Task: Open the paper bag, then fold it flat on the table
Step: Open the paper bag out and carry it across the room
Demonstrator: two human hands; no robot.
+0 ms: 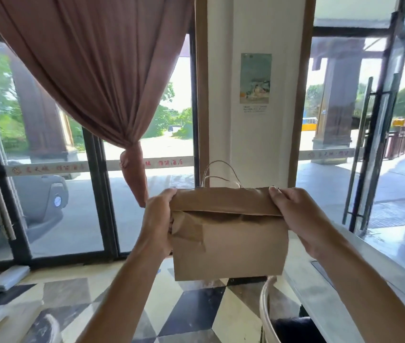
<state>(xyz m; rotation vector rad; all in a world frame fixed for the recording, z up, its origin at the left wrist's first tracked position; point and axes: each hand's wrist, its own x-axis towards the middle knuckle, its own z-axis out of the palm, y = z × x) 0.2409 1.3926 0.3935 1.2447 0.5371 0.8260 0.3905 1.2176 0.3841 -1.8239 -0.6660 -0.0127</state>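
Forearms framed our paper bag (228, 241), held crosswise: left hand (158, 219) and right hand (295, 216) pinching its folded-over top ends equally.

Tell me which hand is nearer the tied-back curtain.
Left. The left hand grips the paper bag's left edge, just below and beside the curtain's knotted end; the right hand holds the bag's opposite edge, farther away.

The bag (228, 233) hides its own opening under the folded-over top, and most of its twine handles (221, 174) sit behind that fold. The left hand (157, 219) has fingers tucked behind the bag's edge, unseen. The poster (256, 80) text is too small to read.
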